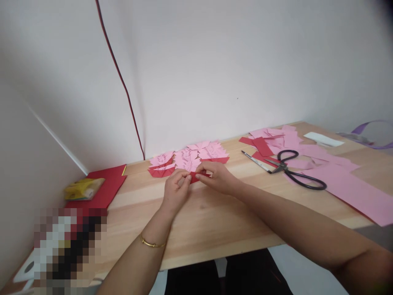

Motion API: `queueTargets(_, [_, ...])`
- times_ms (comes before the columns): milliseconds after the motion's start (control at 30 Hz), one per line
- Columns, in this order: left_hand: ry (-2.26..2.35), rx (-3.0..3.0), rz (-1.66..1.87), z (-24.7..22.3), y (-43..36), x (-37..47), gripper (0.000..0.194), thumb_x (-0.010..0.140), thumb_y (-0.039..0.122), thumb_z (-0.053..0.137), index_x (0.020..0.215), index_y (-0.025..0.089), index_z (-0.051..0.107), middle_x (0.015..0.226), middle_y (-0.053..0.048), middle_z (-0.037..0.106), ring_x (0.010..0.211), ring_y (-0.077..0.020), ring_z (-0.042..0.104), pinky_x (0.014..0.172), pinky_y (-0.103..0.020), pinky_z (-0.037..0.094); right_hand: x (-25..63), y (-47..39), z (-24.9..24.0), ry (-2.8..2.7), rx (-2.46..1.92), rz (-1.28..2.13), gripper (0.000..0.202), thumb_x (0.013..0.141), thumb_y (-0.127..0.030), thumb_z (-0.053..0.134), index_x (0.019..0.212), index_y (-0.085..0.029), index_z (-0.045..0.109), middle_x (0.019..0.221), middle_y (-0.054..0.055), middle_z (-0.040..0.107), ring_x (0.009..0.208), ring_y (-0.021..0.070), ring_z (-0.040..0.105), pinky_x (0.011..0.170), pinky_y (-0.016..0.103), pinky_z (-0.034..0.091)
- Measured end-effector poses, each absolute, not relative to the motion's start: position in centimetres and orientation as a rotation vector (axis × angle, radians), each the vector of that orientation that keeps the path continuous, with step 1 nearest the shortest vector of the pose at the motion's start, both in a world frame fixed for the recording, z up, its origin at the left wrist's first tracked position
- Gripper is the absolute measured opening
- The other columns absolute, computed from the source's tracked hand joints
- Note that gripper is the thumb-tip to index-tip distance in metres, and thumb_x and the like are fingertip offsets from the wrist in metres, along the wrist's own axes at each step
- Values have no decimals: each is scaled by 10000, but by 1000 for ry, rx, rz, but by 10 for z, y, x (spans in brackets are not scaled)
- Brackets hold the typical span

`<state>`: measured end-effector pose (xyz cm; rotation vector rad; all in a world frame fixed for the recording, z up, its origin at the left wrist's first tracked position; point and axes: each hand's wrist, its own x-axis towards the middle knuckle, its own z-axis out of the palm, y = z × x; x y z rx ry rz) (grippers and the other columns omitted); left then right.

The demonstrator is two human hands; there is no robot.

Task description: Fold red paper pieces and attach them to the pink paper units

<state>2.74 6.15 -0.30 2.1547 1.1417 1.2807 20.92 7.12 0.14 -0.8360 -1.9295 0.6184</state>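
Note:
Both hands meet over the middle of the wooden table, at the front of some pink and red folded paper pieces. My left hand [177, 189] pinches the left side of a small red paper [194, 178]. On its other side, my right hand [215, 177] grips the same red paper between thumb and fingers. Just behind the hands, pink pleated paper [186, 158] fans out. Similar pink pieces with red bases lie to the left [161, 166] and to the right [214, 152]. The fingertips partly hide the red paper.
Black-handled scissors [284, 167] and a pen [256, 162] lie right of the hands, beside pink sheets [353, 184] and red strips [260, 146]. A yellow packet [82, 189] rests on red paper [115, 180] at left. A white strip [324, 139] lies far right.

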Motion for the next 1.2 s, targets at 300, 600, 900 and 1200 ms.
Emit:
queueTargets(300, [1061, 2343, 1246, 0, 56, 34, 120, 799, 151, 496, 787, 180, 613, 794, -49, 612, 787, -168, 548, 748, -312, 423, 205, 65, 7, -1938, -739, 689, 54, 799, -157, 537, 772, -173, 581, 740, 14, 578, 694, 119, 530, 656, 242, 416])
queueTargets(600, [1150, 2247, 1251, 1, 62, 31, 119, 670, 93, 465, 607, 194, 470, 686, -6, 543, 697, -149, 512, 670, -282, 397, 213, 69, 12, -1791, -860, 800, 86, 801, -253, 548, 764, -175, 549, 734, 3, 548, 682, 119, 478, 634, 245, 375])
queueTargets(900, [1263, 1867, 1319, -7, 75, 11, 85, 735, 190, 523, 654, 177, 547, 717, -2, 571, 719, -139, 524, 708, -271, 403, 227, 93, 5, -1183, -865, 1081, 218, 730, -392, 633, 769, -198, 541, 654, -45, 473, 579, 88, 402, 564, 232, 331])
queueTargets(1200, [922, 1297, 1242, -18, 71, 36, 176, 697, 293, 681, 777, 165, 591, 777, -8, 615, 735, -118, 566, 746, -262, 442, 206, 81, -8, -1172, -895, 1494, 250, 732, -402, 629, 794, -194, 505, 592, -43, 534, 553, 82, 493, 561, 217, 392])
